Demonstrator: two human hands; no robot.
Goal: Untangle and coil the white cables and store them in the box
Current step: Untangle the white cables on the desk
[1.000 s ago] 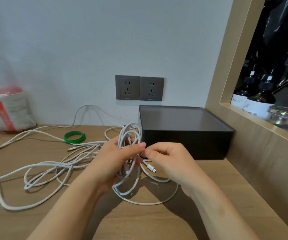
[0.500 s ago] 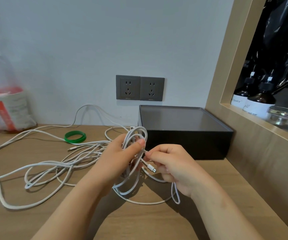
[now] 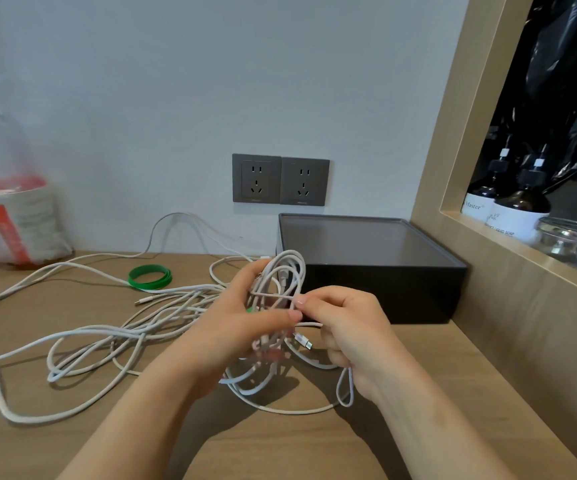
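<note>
White, smooth, rubbery-looking cables are sprawled in loose loops over the left half of the frame on a wood-grain desk, with one braided-looking thicker strand running along the lower left. Part of the mess is bunched into a rough upright coil at frame centre, its long axis running top to bottom, loops hanging down onto the desk. The left hand is wrapped around that bundle, thumb pressed across the front. The right hand is closed too, pinching a single strand right next to the left thumb, with a small loop dangling under its palm. A silver-tipped plug sticks out between the hands, pointing right and slightly down.

Just behind the coil sits the box, matte black, square, shallow, pushed against the wooden panel on the right. A flat green band lies among the cables, two grey wall sockets above, a crinkly plastic bag at far left, and brown bottles in the niche upper right.
</note>
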